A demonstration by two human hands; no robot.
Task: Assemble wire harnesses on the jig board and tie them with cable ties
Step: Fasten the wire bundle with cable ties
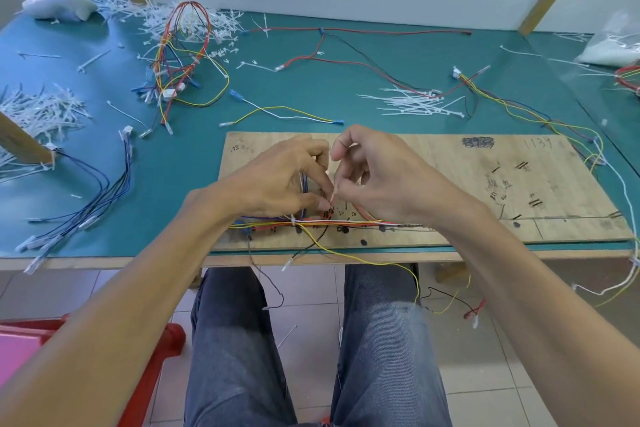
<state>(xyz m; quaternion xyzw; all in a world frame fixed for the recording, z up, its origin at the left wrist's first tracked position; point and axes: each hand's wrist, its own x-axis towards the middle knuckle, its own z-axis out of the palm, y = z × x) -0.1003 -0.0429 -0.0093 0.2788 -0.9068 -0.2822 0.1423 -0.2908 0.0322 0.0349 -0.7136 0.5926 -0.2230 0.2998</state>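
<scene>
Working at the near edge of the jig board (450, 163), flat on the green tabletop (311, 94). Pinching one thin white cable tie (332, 184) with both hands: right hand (377, 180) gripping it upright between thumb and curled fingers (341, 149), left hand (277, 180) closing thumb and fingers (322, 205) on its lower end, just above the wire bundle (346, 224). Noting that bundle lying along the board's front edge in red, white, yellow and black, already carrying one fastened tie (293, 220) further left, with blue wires (304, 184) running up beneath the left hand.

Judging the risks:
- probably looping the tie round only part of the bundle, leaving out the yellow and black strands (313, 244) dropping off the front edge;
- possibly losing so slim a strip from the fingertips while threading;
- possibly snagging the dangling ends on the knees and dragging the bundle off its marks.

Reading "1139" (538, 142) handwritten at the board's far right corner, and what looks like "175" (235, 148) at the far left; finding a black scribbled-over patch (478, 142) and the mid-board handwriting illegible.
</scene>
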